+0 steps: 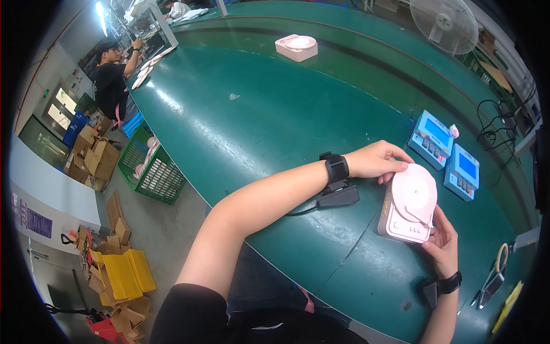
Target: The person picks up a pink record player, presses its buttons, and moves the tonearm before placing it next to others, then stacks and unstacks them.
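Note:
Between my two hands is a pink toy record player with a round turntable disc, a small tone arm and little knobs along its near edge. My left hand grips its far left corner, thumb on top by the disc and fingers curled at the side. My right hand holds the near right corner, thumb at the front edge and fingers along the right side. Two blue devices with screens, one farther and one nearer, stand just beyond it. Each of my wrists wears a black strap with a device.
A second pink record player sits far off on the green table. Scissors lie at the right. A green crate with pink parts stands left of the table. Another person works at the far left; a fan is at upper right.

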A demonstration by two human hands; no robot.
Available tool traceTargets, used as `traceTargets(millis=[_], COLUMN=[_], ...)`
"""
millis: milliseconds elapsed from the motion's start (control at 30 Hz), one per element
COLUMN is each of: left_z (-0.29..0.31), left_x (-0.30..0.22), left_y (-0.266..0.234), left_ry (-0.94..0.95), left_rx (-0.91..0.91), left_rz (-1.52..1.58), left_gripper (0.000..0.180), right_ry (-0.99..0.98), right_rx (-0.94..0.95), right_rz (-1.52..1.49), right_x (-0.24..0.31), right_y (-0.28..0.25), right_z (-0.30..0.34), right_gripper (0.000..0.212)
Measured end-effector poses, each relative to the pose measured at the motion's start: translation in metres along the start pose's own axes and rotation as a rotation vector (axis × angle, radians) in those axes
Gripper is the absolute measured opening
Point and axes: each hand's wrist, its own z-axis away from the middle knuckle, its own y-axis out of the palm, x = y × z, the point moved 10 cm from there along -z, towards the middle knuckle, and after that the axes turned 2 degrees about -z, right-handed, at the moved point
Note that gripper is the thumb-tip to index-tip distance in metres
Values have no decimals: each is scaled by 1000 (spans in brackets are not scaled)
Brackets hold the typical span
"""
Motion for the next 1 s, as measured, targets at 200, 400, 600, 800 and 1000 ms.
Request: traceTargets(millis=[200, 400, 600, 800, 1000], left_z=[0, -1, 1, 1, 0], left_x=[1, 3, -2, 2, 3], left_y=[-1, -1, 0, 2, 2], left_ry=[1, -16, -14, 4, -4], left_rx=[-3, 1, 11, 16, 21], left_rz=[-14, -23, 2, 5, -4], left_gripper=[32, 34, 34, 34, 34], right_ry=[62, 8, 10, -7, 24], right_rx=[31, 5, -4, -22, -16], right_rz=[37, 16, 31, 26, 24], right_x=[-2, -2, -5, -9, -10], right_y=[0, -1, -10, -15, -16], right_z=[1, 1, 0, 2, 2], right_gripper=[94, 88, 80, 76, 76])
